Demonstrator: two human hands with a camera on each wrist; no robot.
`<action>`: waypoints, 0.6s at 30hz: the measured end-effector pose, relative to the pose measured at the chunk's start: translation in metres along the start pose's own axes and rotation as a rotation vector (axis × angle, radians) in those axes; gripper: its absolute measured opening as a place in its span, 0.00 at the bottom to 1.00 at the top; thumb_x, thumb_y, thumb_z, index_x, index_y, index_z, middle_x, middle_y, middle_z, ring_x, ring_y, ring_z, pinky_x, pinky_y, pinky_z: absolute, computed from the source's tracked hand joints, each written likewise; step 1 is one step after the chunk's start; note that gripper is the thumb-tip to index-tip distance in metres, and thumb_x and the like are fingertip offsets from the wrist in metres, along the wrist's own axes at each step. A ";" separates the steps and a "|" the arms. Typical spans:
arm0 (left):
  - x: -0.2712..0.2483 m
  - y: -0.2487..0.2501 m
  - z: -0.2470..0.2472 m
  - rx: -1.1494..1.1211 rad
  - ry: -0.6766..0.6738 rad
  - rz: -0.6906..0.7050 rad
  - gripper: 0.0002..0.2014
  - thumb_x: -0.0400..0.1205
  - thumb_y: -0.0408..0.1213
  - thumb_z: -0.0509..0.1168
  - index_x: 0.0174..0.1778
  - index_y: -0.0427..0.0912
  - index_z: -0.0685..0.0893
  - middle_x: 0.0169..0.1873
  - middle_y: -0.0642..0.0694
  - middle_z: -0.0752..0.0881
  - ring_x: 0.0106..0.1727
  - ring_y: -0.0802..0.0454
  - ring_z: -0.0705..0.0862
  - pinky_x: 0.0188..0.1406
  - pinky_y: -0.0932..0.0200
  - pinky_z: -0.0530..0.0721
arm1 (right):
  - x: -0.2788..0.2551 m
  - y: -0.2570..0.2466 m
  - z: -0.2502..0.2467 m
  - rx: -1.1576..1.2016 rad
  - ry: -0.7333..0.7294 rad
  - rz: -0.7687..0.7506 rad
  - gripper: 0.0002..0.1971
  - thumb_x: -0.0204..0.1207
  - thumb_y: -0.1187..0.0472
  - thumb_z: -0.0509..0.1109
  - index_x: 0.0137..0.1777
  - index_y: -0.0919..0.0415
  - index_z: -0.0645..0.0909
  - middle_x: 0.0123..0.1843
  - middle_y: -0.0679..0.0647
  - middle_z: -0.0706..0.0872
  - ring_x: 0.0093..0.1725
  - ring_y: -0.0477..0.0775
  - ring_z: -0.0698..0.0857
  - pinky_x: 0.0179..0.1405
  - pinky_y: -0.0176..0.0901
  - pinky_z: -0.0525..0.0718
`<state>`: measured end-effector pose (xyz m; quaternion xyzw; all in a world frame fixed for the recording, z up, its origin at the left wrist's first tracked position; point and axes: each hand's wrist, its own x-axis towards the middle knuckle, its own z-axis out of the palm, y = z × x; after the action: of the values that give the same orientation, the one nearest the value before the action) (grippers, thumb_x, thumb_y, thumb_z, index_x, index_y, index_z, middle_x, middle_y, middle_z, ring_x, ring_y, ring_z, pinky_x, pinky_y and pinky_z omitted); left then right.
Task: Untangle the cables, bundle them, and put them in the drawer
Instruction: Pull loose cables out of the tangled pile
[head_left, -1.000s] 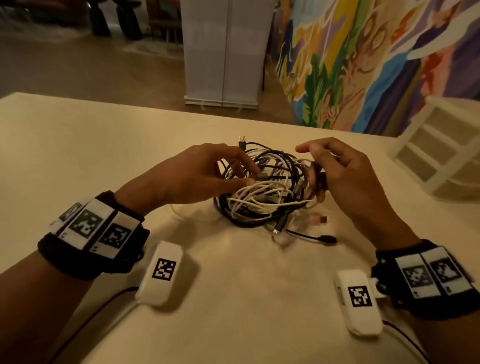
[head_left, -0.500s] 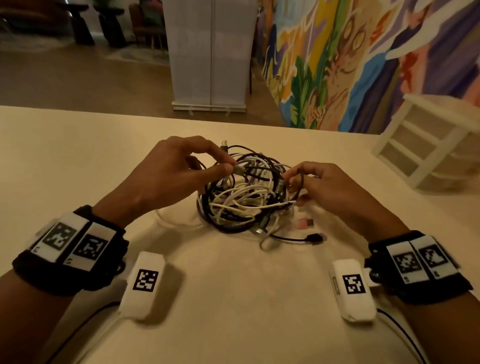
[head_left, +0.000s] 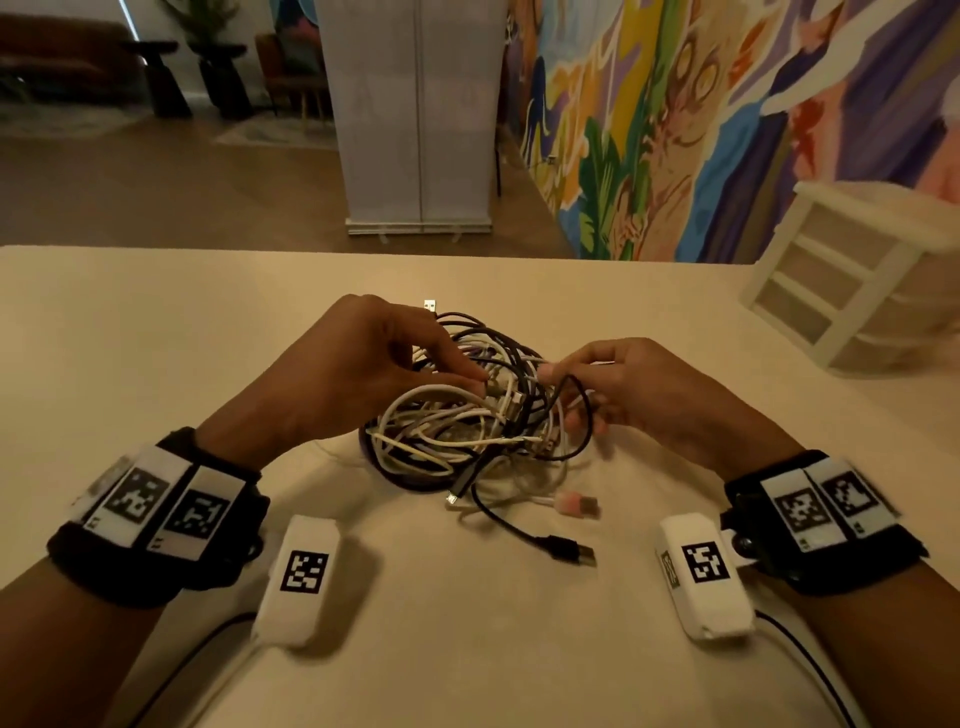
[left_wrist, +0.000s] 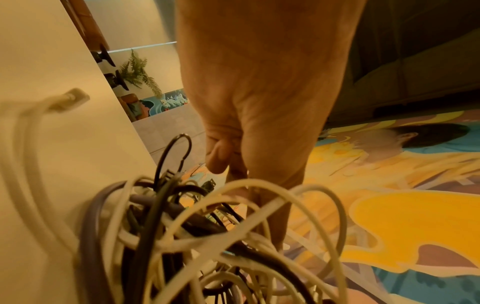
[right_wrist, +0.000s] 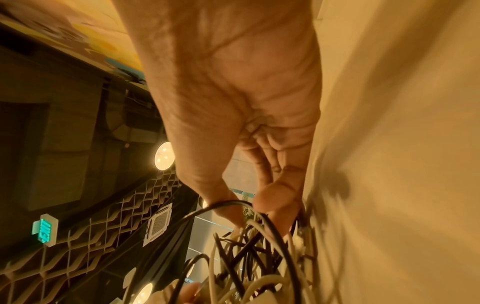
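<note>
Cables (head_left: 457, 426) between both hands (head_left: 363, 374).

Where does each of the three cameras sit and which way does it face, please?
Head: worn on the head, looking forward and down at the table, cable tangle and drawer unit; both forearms, left hand, right hand.
Left wrist: along the left hand into the cable tangle.
Right wrist: along the right hand pinching a black cable.
All three views share the tangle.
</note>
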<state>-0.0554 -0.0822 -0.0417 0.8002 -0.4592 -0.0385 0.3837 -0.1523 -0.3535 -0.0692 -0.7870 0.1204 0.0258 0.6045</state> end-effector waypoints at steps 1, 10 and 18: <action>0.000 -0.001 -0.001 0.005 -0.003 0.002 0.10 0.74 0.48 0.83 0.50 0.58 0.97 0.37 0.66 0.90 0.35 0.59 0.82 0.34 0.71 0.75 | 0.000 0.000 0.000 -0.001 0.006 -0.003 0.21 0.73 0.49 0.82 0.57 0.67 0.92 0.46 0.63 0.95 0.39 0.55 0.92 0.29 0.36 0.84; 0.001 0.006 0.001 -0.084 -0.056 0.012 0.11 0.74 0.50 0.82 0.51 0.55 0.98 0.45 0.58 0.94 0.42 0.51 0.88 0.38 0.60 0.83 | -0.002 -0.002 0.001 0.061 0.062 0.044 0.17 0.78 0.49 0.82 0.60 0.59 0.92 0.52 0.58 0.97 0.40 0.48 0.92 0.25 0.34 0.75; 0.007 0.014 -0.001 -0.052 -0.139 0.017 0.10 0.76 0.45 0.81 0.53 0.55 0.98 0.47 0.58 0.95 0.40 0.56 0.90 0.37 0.69 0.82 | 0.008 0.002 0.005 -0.183 0.345 -0.143 0.10 0.80 0.47 0.81 0.55 0.51 0.92 0.50 0.45 0.94 0.47 0.42 0.90 0.40 0.32 0.83</action>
<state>-0.0606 -0.0911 -0.0296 0.7814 -0.4905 -0.1023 0.3719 -0.1446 -0.3504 -0.0742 -0.8378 0.1631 -0.1418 0.5014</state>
